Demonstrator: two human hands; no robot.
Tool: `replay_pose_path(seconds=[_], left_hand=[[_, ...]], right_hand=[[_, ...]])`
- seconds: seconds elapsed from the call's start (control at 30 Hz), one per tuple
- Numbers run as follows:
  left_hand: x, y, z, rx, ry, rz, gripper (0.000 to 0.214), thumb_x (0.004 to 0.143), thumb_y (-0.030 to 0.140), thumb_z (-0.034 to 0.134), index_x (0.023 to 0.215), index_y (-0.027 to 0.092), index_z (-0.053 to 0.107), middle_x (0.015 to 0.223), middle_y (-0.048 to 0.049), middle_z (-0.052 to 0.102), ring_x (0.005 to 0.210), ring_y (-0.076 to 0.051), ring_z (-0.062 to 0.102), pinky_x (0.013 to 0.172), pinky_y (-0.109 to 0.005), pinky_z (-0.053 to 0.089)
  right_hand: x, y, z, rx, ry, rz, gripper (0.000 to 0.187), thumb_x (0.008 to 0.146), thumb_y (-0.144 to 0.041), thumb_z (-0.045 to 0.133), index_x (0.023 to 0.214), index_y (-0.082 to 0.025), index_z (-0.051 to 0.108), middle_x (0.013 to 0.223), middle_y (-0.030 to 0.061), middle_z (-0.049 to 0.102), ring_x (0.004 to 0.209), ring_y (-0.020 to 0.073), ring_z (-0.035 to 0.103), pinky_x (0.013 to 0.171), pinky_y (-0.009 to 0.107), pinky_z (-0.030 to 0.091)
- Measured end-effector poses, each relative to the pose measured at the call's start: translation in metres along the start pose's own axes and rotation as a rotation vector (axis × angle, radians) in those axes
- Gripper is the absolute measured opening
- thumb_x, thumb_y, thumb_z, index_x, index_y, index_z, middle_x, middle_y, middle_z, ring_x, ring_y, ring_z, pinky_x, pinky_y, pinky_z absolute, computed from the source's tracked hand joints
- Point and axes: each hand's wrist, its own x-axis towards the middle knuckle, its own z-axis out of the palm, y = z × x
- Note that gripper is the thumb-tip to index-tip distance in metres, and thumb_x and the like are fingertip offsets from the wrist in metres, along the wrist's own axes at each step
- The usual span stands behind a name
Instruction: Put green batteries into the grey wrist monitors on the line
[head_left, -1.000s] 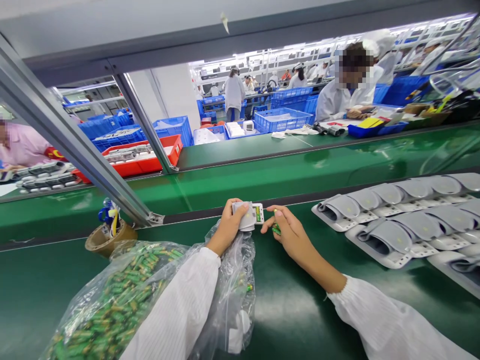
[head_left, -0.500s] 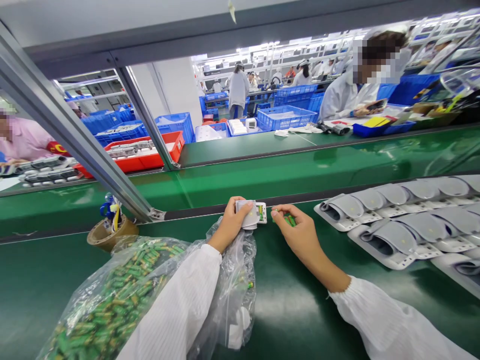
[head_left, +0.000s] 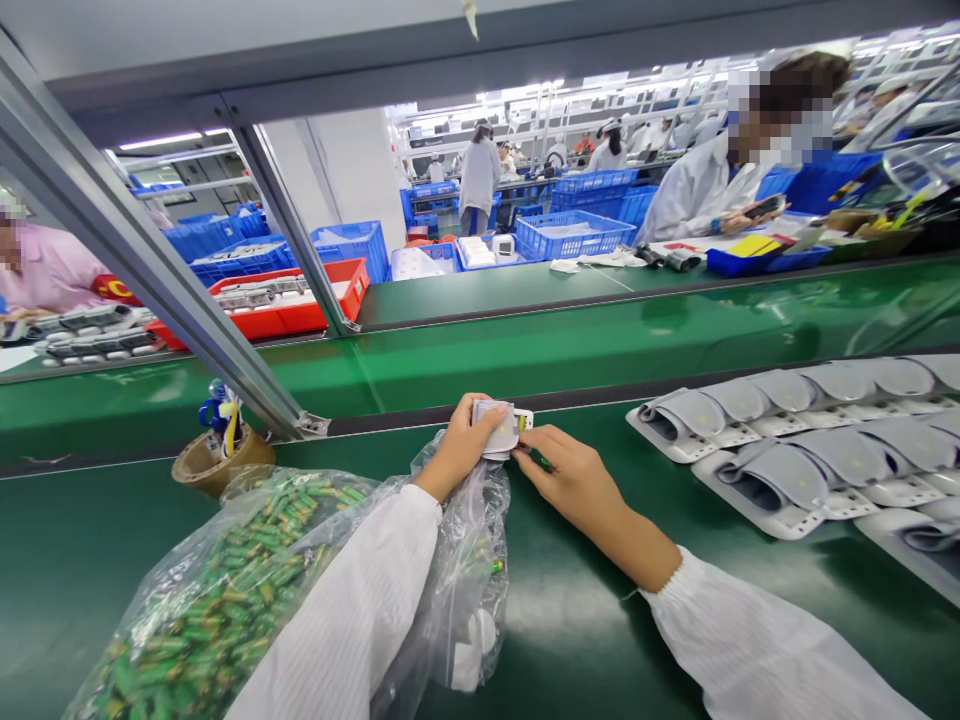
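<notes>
My left hand is closed around a small white device with a grey cuff, held above the green work surface. My right hand is pinched at the device's open end, its fingertips touching it; earlier frames showed green batteries in this hand, now mostly hidden. My left forearm rests on a clear plastic bag of green batteries at the lower left.
Rows of grey-and-white cuffed devices lie at the right. A brown tape roll holding small items stands left, beside a slanted metal post. Beyond the green conveyor, several people work among blue crates and a red tray.
My right hand, which held green batteries apart from the device, has moved left and now touches its open end. My left hand has kept its hold.
</notes>
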Motion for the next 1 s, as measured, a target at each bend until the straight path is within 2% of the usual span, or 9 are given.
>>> replay_pose_path(seconds=[0.27,0.37,0.5,0.57,0.63,0.7,0.8,0.9,1.0], left_hand=[[0.000,0.000,0.000,0.020,-0.012,-0.005,0.052,0.078,0.062,0.078,0.101,0.021,0.056,0.089,0.0006,0.062,0.076,-0.015,0.058,0.070,-0.027,0.046],[0.000,-0.002,0.000,0.027,-0.039,-0.014,0.051,0.079,0.061,0.077,0.102,0.021,0.056,0.089,0.0006,0.062,0.076,-0.015,0.058,0.069,-0.026,0.046],[0.000,-0.004,0.000,0.051,-0.061,-0.004,0.048,0.081,0.060,0.076,0.102,0.021,0.056,0.088,0.0013,0.060,0.075,-0.014,0.056,0.068,-0.026,0.044],[0.001,-0.005,0.000,0.044,-0.070,-0.010,0.048,0.082,0.060,0.076,0.103,0.022,0.056,0.088,0.0016,0.060,0.075,-0.014,0.055,0.068,-0.025,0.044],[0.001,-0.006,-0.001,0.024,-0.082,-0.017,0.048,0.083,0.061,0.074,0.104,0.022,0.056,0.088,0.0017,0.060,0.075,-0.014,0.055,0.068,-0.025,0.044],[0.002,-0.007,-0.002,0.009,-0.100,-0.019,0.048,0.084,0.062,0.073,0.104,0.022,0.056,0.087,0.0019,0.060,0.074,-0.014,0.055,0.068,-0.025,0.043],[0.001,-0.006,-0.003,0.019,-0.140,-0.028,0.048,0.085,0.064,0.071,0.105,0.023,0.056,0.085,0.0027,0.058,0.070,-0.013,0.052,0.064,-0.025,0.041],[0.000,-0.004,-0.003,0.020,-0.140,-0.026,0.049,0.084,0.065,0.071,0.104,0.023,0.055,0.084,0.0027,0.057,0.069,-0.013,0.051,0.064,-0.025,0.042],[-0.001,0.000,-0.002,0.006,-0.132,-0.029,0.052,0.082,0.066,0.072,0.103,0.022,0.054,0.084,0.0026,0.057,0.069,-0.014,0.051,0.064,-0.025,0.042]], right_hand=[[0.000,-0.002,-0.001,0.036,0.034,0.068,0.017,0.097,-0.035,0.062,0.102,-0.027,0.075,0.093,0.0076,0.067,0.083,0.0231,0.066,0.076,0.038,0.054],[0.002,0.001,-0.001,0.047,0.031,0.155,0.018,0.090,-0.030,0.066,0.106,-0.026,0.075,0.088,0.0051,0.062,0.081,0.0224,0.063,0.077,0.037,0.053],[0.003,0.007,0.001,0.092,0.035,0.272,0.020,0.082,-0.029,0.070,0.102,-0.024,0.071,0.095,0.0053,0.063,0.089,0.0234,0.064,0.085,0.039,0.052],[0.002,0.011,0.003,0.124,0.052,0.323,0.025,0.080,-0.032,0.072,0.103,-0.024,0.065,0.101,0.0061,0.065,0.094,0.0241,0.065,0.089,0.039,0.052],[0.001,0.015,0.004,0.169,0.074,0.386,0.041,0.078,-0.038,0.077,0.111,-0.023,0.059,0.105,0.0073,0.068,0.098,0.0257,0.066,0.091,0.041,0.052],[0.002,0.016,0.003,0.267,0.032,0.438,0.056,0.077,-0.043,0.080,0.123,-0.023,0.055,0.112,0.0092,0.071,0.104,0.0279,0.067,0.095,0.044,0.053],[0.005,0.014,-0.001,0.465,-0.133,0.447,0.050,0.082,-0.041,0.077,0.126,-0.021,0.062,0.118,0.0109,0.073,0.111,0.0286,0.069,0.100,0.046,0.054],[0.007,0.008,-0.003,0.549,-0.177,0.503,0.041,0.082,-0.038,0.078,0.118,-0.019,0.069,0.115,0.0119,0.075,0.099,0.0268,0.070,0.079,0.038,0.059],[0.007,0.006,0.000,0.582,-0.130,0.578,0.040,0.079,-0.040,0.079,0.112,-0.019,0.068,0.116,0.0130,0.075,0.088,0.0247,0.069,0.056,0.028,0.050]])
